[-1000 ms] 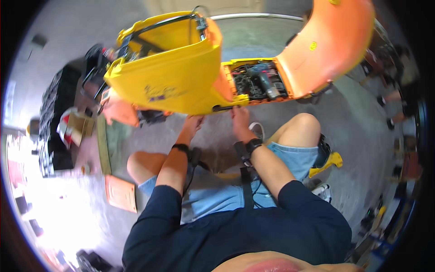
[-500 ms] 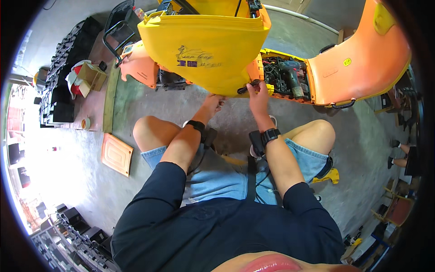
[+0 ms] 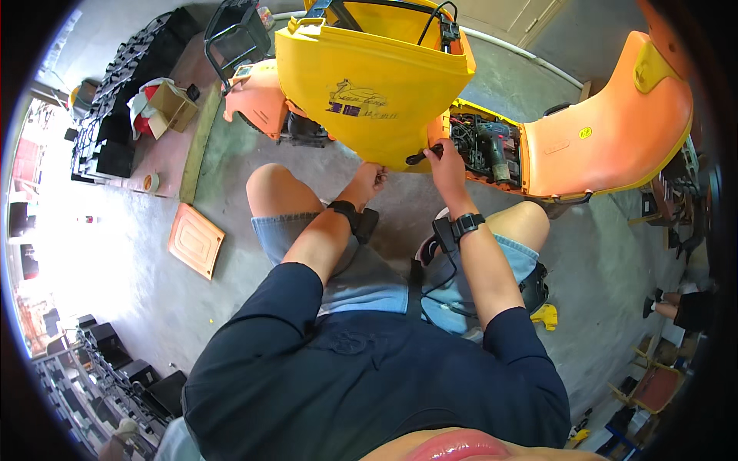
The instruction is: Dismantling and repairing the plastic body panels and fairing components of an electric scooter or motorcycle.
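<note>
At a broad yellow plastic panel's [image 3: 373, 65] lower edge, the right hand [image 3: 447, 164] has its grip on a slim black object [image 3: 417, 159], the curled left hand's [image 3: 370, 178] contents cannot be told, and work looks unfinished, the orange-rimmed plastic compartment [image 3: 525, 163] open.

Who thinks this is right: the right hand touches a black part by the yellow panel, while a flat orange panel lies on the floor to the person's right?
Not quite: the head view shows the flat orange panel lying on the floor to the person's left. The right hand touches the black part by the yellow panel.
</note>
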Demonstrator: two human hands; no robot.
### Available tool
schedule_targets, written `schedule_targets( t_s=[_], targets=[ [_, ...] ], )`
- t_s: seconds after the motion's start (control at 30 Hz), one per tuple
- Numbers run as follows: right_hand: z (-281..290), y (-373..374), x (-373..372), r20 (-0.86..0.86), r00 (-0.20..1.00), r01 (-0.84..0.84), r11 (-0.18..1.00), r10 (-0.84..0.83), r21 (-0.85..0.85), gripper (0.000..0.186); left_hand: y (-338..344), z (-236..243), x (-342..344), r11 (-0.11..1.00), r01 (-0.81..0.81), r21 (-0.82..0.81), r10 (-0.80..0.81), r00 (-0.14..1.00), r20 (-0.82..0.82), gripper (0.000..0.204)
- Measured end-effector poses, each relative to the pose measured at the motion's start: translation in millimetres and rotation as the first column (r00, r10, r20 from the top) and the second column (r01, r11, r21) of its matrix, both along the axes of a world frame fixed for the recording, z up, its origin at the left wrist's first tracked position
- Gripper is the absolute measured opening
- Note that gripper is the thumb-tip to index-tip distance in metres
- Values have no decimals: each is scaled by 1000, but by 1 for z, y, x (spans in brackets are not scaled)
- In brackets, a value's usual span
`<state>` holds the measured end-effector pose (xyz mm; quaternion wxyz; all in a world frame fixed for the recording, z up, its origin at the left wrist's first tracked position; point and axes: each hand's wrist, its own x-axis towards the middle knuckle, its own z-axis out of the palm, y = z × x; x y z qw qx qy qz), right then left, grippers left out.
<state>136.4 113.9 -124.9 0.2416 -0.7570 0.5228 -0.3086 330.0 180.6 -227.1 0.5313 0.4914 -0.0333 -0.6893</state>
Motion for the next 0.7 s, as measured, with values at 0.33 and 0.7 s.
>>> schedule_targets(
  t_s=[0.33, 0.7],
  targets=[
    [-23, -2, -14, 93, 995, 15, 1000, -17, 23, 30, -4, 39, -32, 993, -75, 90, 28, 900, 436, 29],
    [-2, 13, 17, 145, 987, -70, 997, 65, 27, 31, -7, -85, 17, 939, -256, -228, 277, 959, 61, 27]
  ],
)
